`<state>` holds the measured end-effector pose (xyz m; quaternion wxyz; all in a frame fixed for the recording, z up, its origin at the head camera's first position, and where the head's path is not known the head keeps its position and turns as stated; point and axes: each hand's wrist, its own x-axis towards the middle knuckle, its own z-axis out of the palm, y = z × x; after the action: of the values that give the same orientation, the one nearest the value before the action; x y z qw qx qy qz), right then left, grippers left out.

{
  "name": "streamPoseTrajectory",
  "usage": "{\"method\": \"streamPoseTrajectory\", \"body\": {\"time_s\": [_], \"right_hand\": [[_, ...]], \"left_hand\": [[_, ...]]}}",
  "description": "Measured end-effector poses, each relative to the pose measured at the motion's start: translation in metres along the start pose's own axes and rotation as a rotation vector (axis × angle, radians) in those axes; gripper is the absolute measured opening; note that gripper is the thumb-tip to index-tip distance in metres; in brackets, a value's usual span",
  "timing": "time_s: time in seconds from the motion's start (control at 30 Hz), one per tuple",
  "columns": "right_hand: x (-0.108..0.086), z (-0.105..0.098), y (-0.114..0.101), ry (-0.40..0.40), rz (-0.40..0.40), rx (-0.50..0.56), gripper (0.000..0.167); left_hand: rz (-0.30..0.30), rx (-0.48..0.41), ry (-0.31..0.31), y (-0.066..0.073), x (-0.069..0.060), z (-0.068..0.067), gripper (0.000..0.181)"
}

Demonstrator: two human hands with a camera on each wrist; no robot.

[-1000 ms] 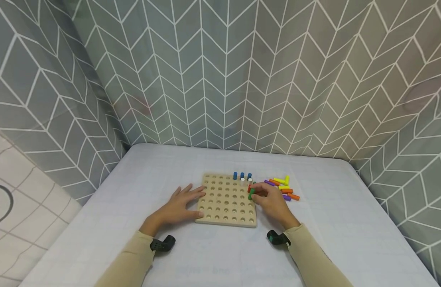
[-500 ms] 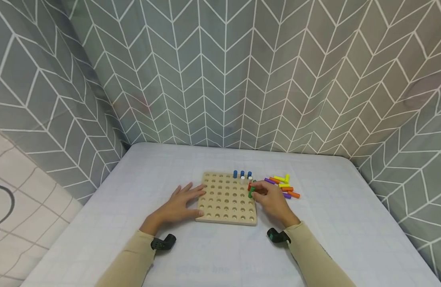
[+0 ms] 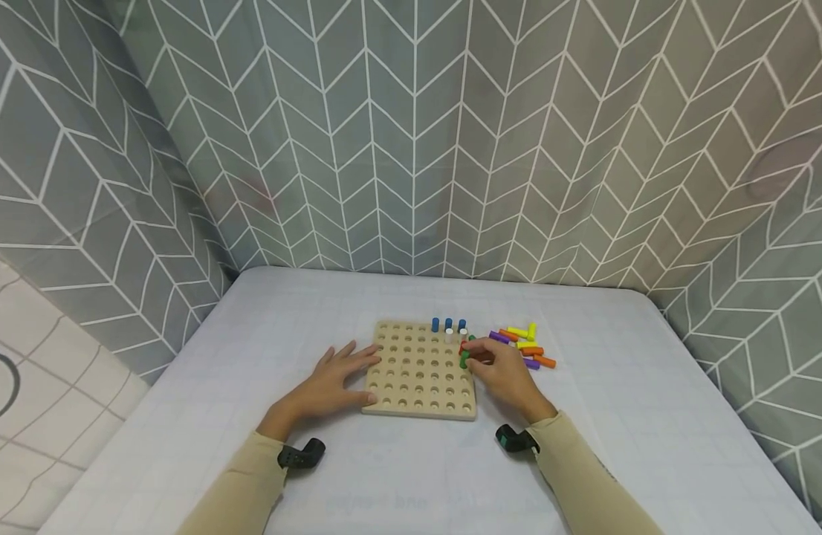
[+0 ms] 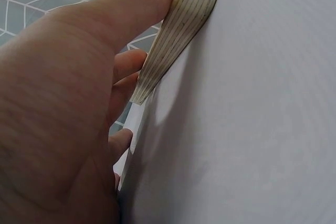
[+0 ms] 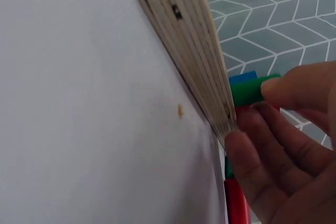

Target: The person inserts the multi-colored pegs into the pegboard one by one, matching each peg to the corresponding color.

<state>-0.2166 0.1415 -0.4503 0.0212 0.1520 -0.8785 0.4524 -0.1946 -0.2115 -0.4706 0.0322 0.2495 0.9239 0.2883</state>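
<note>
"What's farthest left?"

"On my head feed, the left hand (image 3: 331,383) lies with fingers spread, thumb and a fingertip touching the left side of the wooden board (image 3: 418,413)."

"And across that board?"

"It lies flat on the white table (image 3: 384,490). I see three blue pegs (image 3: 448,324) standing along its far edge, two white pegs (image 3: 449,336) just in front."

"Then the right?"

"The right hand (image 3: 507,375) pinches a green peg (image 3: 464,361) at the board's right side; I can't tell whether it's seated. Past that, loose pegs (image 3: 533,351), yellow, orange and purple, lie scattered."
</note>
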Motion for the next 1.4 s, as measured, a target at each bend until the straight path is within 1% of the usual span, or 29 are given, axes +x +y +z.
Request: {"method": "streamPoseTrajectory", "body": {"time_s": [0.07, 0.17, 0.37, 0.47, 0.7, 0.93, 1.03, 1.23, 1.4], "right_hand": [[-0.001, -0.002, 0.001, -0.004, 0.031, 0.004, 0.021], [-0.002, -0.009, 0.005, 0.01, 0.081, 0.024, 0.019], [-0.005, -0.031, 0.015, 0.083, 0.116, 0.102, 0.022], [-0.008, -0.042, 0.021, 0.108, 0.141, 0.105, 0.024], [-0.019, -0.069, 0.037, 0.15, 0.196, 0.122, 0.032], [-0.026, -0.088, 0.051, 0.181, 0.206, 0.072, 0.042], [-0.027, -0.094, 0.055, 0.203, 0.213, 0.051, 0.043], [-0.028, -0.101, 0.062, 0.248, 0.249, -0.004, 0.038], [-0.03, -0.103, 0.066, 0.243, 0.276, 0.0, 0.043]], "left_hand": [[-0.002, 0.0, 0.0, 0.0, -0.001, 0.0, 0.078], [0.002, 0.002, 0.004, 0.0, -0.001, 0.0, 0.078], [-0.004, -0.001, -0.003, 0.001, 0.0, 0.0, 0.079], [-0.011, 0.001, -0.015, 0.003, 0.0, -0.001, 0.08], [-0.012, -0.004, -0.007, 0.006, 0.001, -0.002, 0.077], [-0.01, -0.016, -0.004, 0.007, -0.002, -0.003, 0.077], [-0.008, -0.018, 0.002, 0.007, -0.002, -0.002, 0.076], [-0.006, -0.019, 0.006, 0.006, -0.001, -0.001, 0.076], [-0.01, -0.013, -0.002, 0.005, -0.001, -0.002, 0.077]]}}
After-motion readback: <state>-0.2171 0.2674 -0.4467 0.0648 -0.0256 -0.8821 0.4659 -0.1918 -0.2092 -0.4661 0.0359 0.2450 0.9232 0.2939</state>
